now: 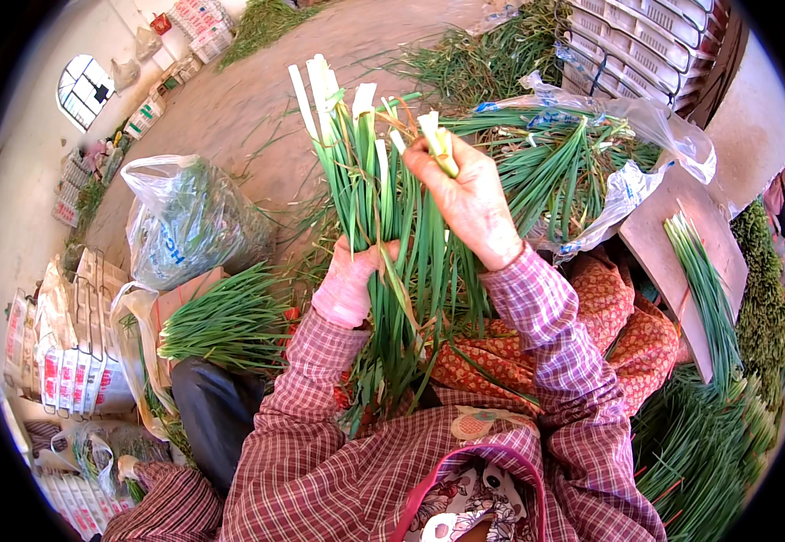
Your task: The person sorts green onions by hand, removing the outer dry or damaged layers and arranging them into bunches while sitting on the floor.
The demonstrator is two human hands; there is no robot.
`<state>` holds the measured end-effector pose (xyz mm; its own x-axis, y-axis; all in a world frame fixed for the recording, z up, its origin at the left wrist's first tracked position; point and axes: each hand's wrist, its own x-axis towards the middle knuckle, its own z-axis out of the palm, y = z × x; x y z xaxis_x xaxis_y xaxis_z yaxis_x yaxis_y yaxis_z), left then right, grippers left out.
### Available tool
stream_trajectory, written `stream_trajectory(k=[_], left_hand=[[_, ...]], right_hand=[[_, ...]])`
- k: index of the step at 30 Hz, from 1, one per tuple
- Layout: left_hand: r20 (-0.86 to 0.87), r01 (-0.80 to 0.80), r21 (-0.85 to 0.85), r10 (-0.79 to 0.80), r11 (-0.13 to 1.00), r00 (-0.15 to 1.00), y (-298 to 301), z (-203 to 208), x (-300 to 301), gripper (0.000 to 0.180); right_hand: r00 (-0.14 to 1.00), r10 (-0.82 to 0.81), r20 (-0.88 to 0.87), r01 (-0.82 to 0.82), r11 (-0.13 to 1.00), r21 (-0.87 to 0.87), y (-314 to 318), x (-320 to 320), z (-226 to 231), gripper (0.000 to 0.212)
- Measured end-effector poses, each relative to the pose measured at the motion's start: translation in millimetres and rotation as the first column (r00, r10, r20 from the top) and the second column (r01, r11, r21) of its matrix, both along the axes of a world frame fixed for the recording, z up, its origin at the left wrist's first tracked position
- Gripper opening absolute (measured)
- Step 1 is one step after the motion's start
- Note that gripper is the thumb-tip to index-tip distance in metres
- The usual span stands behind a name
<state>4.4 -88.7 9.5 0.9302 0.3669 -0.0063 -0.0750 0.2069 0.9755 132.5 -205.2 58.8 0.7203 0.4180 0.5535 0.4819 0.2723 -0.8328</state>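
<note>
A dusty brown floor spread beyond the red, gold-patterned cloth over the person's lap. Past that cloth lay a broad heap of long green stalks on crumpled clear plastic sheeting, which probably kept them together and off the ground. To the cloth's near right was a dense dark-green pile of stalks; to its far left, a bulging clear plastic bag contained loose greenery (too tangled to sort by eye). Right of the cloth, a slim green bundle with pale ends lay along a flat greyish-pink board, seemingly to keep it straight and separate.

Just left of the cloth and beyond it, the left hand grasped a thick green bunch with white stalk ends partway along, likely so the ends stood free while the leaves hung down. Beyond the cloth, the right hand pinched a few short, pale stalk ends between thumb and fingers, perhaps for finer control.
</note>
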Motion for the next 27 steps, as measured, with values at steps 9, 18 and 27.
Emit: stream_trajectory(k=[9, 18, 27], left_hand=[[0.006, -0.008, 0.074, 0.008, 0.997, 1.0, -4, 2, -1, 0.024], [0.051, 0.001, -0.003, -0.001, 1.0, 0.999, 13, -19, -3, 0.049], [0.257, 0.0, -0.024, 0.006, 1.0, 0.966, 7, -13, 4, 0.052]], right_hand=[[0.986, -0.047, 0.163, 0.079, 0.977, -0.199, 7, -10, 4, 0.021], [0.976, 0.134, -0.169, -0.132, 0.991, 0.022, -1, 5, -16, 0.027], [0.941, 0.249, -0.23, -0.232, 0.968, 0.1, -14, 10, -14, 0.023]])
